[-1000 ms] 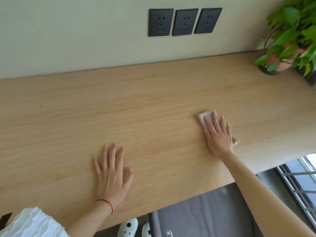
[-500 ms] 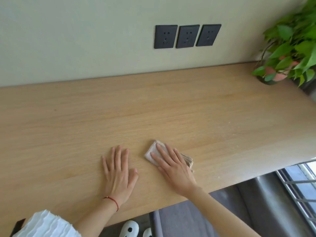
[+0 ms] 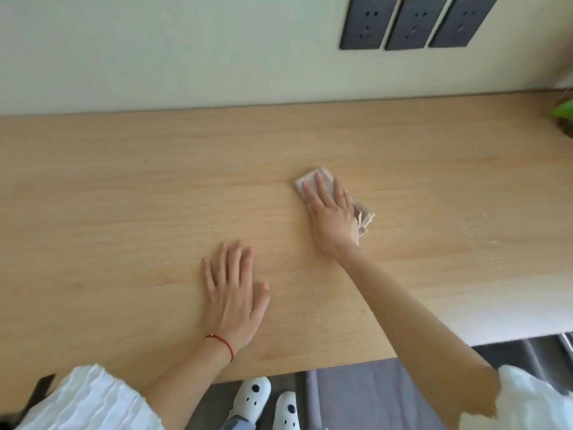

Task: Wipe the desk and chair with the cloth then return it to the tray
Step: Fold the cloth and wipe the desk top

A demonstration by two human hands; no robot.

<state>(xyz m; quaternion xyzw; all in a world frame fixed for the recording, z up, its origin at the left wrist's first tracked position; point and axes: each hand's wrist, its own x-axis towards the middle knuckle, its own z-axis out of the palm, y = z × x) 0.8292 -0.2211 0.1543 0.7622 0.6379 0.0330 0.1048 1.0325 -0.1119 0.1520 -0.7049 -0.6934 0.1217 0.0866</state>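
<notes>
A small beige cloth (image 3: 313, 177) lies folded on the light wooden desk (image 3: 124, 197), right of centre. My right hand (image 3: 331, 215) presses flat on it with fingers spread, covering most of it; a frayed corner sticks out at the right by my wrist. My left hand (image 3: 234, 293) rests palm down on the bare desk, nearer the front edge and to the left of the cloth, holding nothing. A red string bracelet sits on its wrist. No tray or chair is in sight.
Three dark wall sockets (image 3: 415, 23) sit on the pale wall behind the desk. A green plant leaf (image 3: 562, 111) shows at the far right edge. Below the desk's front edge are a grey surface (image 3: 356, 395) and my white slippers (image 3: 251, 398).
My right hand slid the cloth from the right side to beside my left hand, then away from me and back to the right. My left hand stayed flat in place.
</notes>
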